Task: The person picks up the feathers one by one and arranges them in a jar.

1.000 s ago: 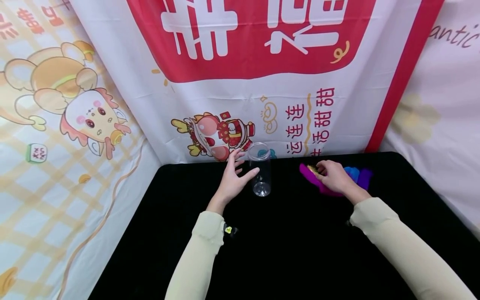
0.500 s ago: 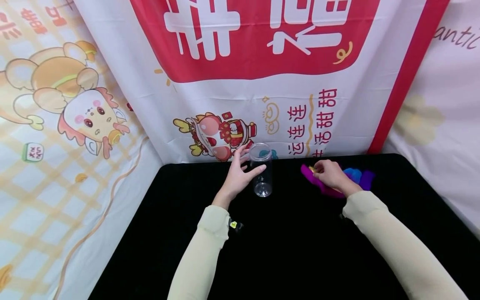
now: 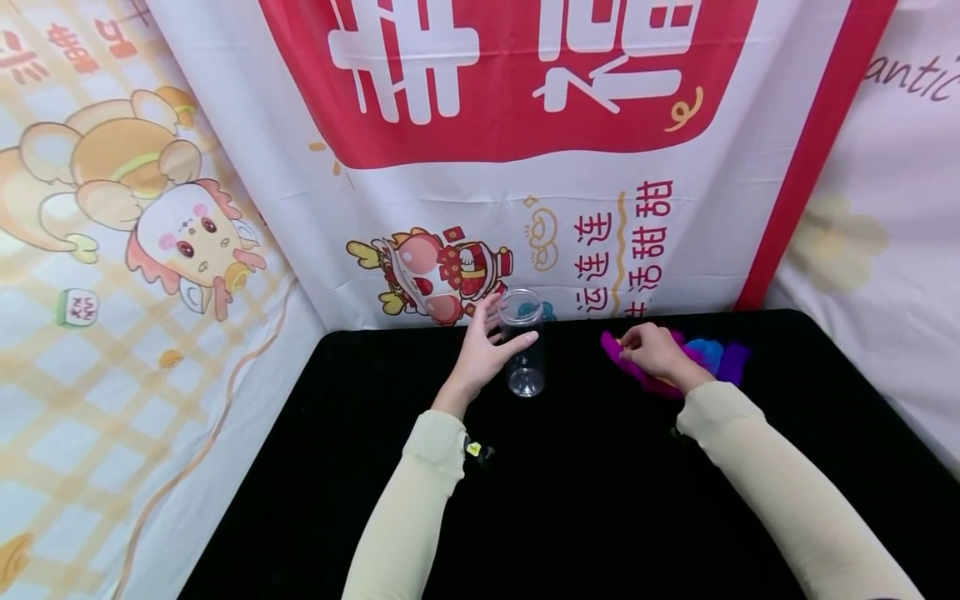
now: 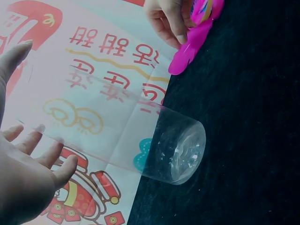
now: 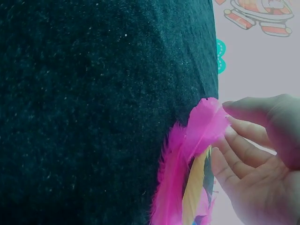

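Note:
A clear, lidless plastic jar point(image 3: 525, 367) stands upright near the back of the table. My left hand point(image 3: 477, 354) is at the jar's left side, thumb in front and fingers behind. In the left wrist view, the fingers point(image 4: 35, 145) are spread beside the jar point(image 4: 180, 150); firm contact cannot be made out. My right hand point(image 3: 654, 350) is over a small pile of colored feathers point(image 3: 703, 352), right of the jar. Its thumb and index finger pinch the edge of a pink feather point(image 5: 206, 122). A yellow feather point(image 5: 194, 187) lies beside it.
The black cloth-covered table point(image 3: 585, 500) ends at a printed white and red curtain point(image 3: 450, 183) close behind the jar and feathers. Printed cloths hang at the left point(image 3: 112, 375) and right sides. Blue and purple feathers lie right of my right hand.
My left hand has moved right, closer around the jar. The right hand has shifted slightly left over the feathers, and the yellow feather at its fingertips is less visible. The jar stays standing.

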A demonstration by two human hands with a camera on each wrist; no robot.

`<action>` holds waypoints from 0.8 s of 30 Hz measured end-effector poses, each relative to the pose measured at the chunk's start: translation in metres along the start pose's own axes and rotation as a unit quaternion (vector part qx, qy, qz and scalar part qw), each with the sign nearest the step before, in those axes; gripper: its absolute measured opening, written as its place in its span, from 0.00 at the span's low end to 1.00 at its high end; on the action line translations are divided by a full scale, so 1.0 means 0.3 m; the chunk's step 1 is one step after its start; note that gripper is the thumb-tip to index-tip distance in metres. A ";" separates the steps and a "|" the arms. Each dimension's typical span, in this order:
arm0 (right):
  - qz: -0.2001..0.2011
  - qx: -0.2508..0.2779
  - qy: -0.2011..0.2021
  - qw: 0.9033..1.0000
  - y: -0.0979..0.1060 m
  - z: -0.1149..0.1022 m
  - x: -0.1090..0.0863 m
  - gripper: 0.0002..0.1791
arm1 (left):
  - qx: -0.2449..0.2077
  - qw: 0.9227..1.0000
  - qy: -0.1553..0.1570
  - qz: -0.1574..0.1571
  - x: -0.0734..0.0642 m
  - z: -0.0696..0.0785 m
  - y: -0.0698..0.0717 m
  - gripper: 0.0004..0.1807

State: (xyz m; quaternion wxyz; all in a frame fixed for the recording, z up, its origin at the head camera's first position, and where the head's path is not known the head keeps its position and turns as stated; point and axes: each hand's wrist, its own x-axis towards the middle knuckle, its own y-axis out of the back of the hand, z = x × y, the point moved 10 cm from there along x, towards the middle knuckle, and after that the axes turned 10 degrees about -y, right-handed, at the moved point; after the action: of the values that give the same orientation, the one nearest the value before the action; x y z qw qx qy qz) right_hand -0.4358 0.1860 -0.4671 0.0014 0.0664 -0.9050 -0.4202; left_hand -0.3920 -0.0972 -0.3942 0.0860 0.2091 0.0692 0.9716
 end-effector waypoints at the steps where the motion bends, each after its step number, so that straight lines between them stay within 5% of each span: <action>1: 0.000 0.000 -0.001 1.000 -0.002 0.002 0.001 0.12 | -0.002 1.000 0.000 0.000 0.000 -0.001 -0.002 0.47; 17: 0.003 -0.001 -0.011 1.000 -0.034 0.016 0.021 0.13 | -0.030 0.999 0.028 -0.010 0.005 0.034 -0.032 0.46; 24: -0.006 0.007 -0.015 1.000 -0.026 0.004 0.019 0.10 | -0.031 0.999 0.014 0.015 0.025 -0.003 -0.026 0.42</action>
State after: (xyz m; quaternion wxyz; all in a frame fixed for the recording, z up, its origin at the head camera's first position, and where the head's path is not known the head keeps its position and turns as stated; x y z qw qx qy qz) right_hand -0.4405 0.1810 -0.4742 -0.0149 0.0657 -0.9073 -0.4151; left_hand -0.3980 -0.0884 -0.3935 0.0766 0.1935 0.0375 0.9774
